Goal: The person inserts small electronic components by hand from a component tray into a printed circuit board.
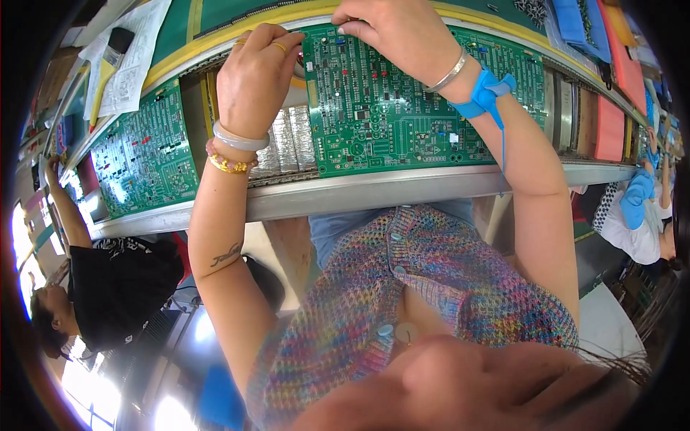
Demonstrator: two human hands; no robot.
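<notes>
Curving inward at the circuit board point(388, 129), left hand point(255, 68) and right hand point(406, 36), grips unclear

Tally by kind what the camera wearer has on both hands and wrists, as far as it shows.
Gold-coloured rings on the left hand: 2
Pale bangle: 1
Pink-and-gold bracelet: 1
Silver bangle: 1
Blue wrist strap: 1
Total: 6

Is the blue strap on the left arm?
No: the blue strap is around the right forearm, next to a silver bracelet.
</notes>
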